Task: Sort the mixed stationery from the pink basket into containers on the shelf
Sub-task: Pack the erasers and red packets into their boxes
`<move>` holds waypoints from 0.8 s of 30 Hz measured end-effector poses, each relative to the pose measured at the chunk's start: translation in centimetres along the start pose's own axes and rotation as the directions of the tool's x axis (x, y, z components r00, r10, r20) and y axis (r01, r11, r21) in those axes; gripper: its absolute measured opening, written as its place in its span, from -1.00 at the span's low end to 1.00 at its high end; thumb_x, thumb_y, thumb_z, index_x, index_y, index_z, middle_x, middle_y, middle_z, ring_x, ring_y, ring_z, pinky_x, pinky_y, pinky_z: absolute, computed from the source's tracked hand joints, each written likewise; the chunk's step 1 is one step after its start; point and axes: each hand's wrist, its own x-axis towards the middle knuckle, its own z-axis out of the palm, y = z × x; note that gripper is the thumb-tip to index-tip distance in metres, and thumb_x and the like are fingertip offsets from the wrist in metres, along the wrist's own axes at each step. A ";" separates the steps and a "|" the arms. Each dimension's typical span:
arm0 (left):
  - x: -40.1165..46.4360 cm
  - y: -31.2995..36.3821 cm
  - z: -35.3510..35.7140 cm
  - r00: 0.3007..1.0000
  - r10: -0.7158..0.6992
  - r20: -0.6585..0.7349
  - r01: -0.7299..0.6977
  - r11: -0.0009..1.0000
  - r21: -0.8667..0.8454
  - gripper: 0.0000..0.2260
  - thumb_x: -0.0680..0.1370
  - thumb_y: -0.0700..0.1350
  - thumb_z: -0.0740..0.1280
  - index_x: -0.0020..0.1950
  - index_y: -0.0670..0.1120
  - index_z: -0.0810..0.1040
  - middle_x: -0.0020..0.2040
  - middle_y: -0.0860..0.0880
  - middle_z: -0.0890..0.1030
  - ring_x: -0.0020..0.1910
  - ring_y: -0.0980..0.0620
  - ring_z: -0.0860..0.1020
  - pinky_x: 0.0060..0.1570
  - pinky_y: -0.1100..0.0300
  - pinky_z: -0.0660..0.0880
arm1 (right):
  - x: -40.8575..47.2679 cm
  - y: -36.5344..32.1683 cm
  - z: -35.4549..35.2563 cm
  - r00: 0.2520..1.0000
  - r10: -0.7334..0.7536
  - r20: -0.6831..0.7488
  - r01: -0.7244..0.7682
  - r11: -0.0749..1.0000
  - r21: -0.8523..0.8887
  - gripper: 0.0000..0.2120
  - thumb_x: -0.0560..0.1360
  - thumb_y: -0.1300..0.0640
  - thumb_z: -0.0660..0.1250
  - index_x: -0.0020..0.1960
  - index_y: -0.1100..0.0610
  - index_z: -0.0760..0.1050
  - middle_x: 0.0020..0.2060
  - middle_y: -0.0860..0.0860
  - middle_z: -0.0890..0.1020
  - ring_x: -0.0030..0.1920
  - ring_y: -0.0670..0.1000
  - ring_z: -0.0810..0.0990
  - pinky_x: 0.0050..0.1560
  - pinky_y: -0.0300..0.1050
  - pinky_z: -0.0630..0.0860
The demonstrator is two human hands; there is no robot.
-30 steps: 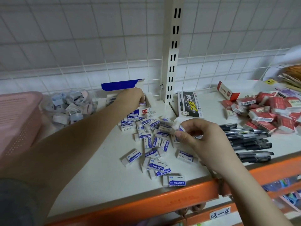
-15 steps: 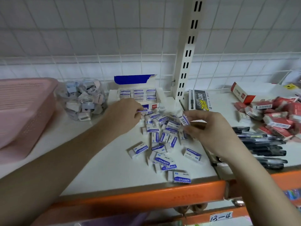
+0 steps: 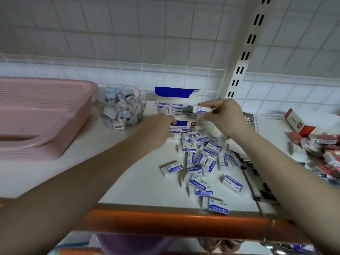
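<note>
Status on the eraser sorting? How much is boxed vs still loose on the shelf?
Done: a few rows of erasers already sit packed in the open blue-flapped box. In hand: the right hand pinches one eraser over the box; the left hand reaches into the loose pile. Left: many loose erasers on the shelf, plus red erasers at right.

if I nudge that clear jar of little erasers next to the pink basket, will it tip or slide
The clear jar looks squat and wide, so it would probably slide rather than tip. It is packed nearly full, so likely heavy for its size. The white shelf looks smooth, which favours sliding.
</note>
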 end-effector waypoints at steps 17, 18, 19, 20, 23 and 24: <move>-5.0 -4.3 -1.2 0.983 -0.150 -0.104 0.132 0.979 -0.156 -0.85 0.55 -0.11 0.33 0.10 -0.06 0.58 0.03 -0.01 0.58 -0.08 0.07 0.48 -0.03 0.16 0.43 | 5.6 2.2 4.3 0.980 -0.185 0.074 0.197 0.841 -0.504 -0.78 0.44 0.38 0.34 -0.02 0.15 0.65 -0.02 0.09 0.60 -0.05 0.08 0.56 0.01 -0.03 0.52; -5.0 -4.4 -1.2 0.981 -0.162 -0.104 0.143 0.976 -0.165 -0.84 0.55 -0.11 0.33 0.10 -0.06 0.58 0.03 -0.01 0.58 -0.09 0.07 0.48 -0.03 0.16 0.44 | 5.6 2.2 4.3 0.976 -0.192 0.098 0.215 0.824 -0.524 -0.78 0.44 0.38 0.33 -0.01 0.16 0.64 -0.03 0.10 0.60 -0.05 0.09 0.56 -0.01 -0.03 0.51; -5.0 -4.4 -1.3 0.980 -0.169 -0.105 0.150 0.974 -0.170 -0.84 0.55 -0.11 0.33 0.11 -0.06 0.58 0.03 -0.01 0.58 -0.08 0.06 0.49 -0.03 0.17 0.43 | 5.6 2.2 4.3 0.972 -0.199 0.126 0.235 0.802 -0.550 -0.79 0.44 0.37 0.32 -0.01 0.16 0.64 -0.05 0.10 0.60 -0.07 0.10 0.55 -0.04 -0.05 0.51; -5.1 -4.4 -1.4 0.979 -0.173 -0.108 0.153 0.973 -0.170 -0.84 0.55 -0.11 0.33 0.12 -0.06 0.57 0.03 0.00 0.59 -0.06 0.05 0.51 -0.03 0.17 0.44 | 5.7 2.2 4.2 0.967 -0.202 0.154 0.254 0.775 -0.579 -0.80 0.45 0.35 0.32 -0.03 0.15 0.64 -0.07 0.10 0.60 -0.09 0.10 0.55 -0.07 -0.06 0.51; -5.0 -4.4 -1.6 0.979 -0.169 -0.110 0.149 0.973 -0.174 -0.83 0.55 -0.10 0.32 0.12 -0.06 0.58 0.02 0.00 0.60 -0.07 0.06 0.51 -0.04 0.17 0.45 | 5.8 2.1 4.1 0.961 -0.178 0.213 0.275 0.710 -0.649 -0.83 0.46 0.31 0.31 -0.11 0.13 0.65 -0.16 0.07 0.63 -0.19 0.07 0.55 -0.12 -0.05 0.55; -5.0 -4.4 -1.6 0.980 -0.167 -0.108 0.146 0.973 -0.179 -0.84 0.55 -0.10 0.33 0.11 -0.06 0.58 0.01 0.01 0.60 -0.08 0.07 0.50 -0.04 0.17 0.45 | 5.8 2.0 4.2 0.963 -0.168 0.212 0.268 0.710 -0.651 -0.82 0.47 0.30 0.31 -0.10 0.11 0.66 -0.16 0.06 0.65 -0.19 0.07 0.56 -0.11 -0.02 0.57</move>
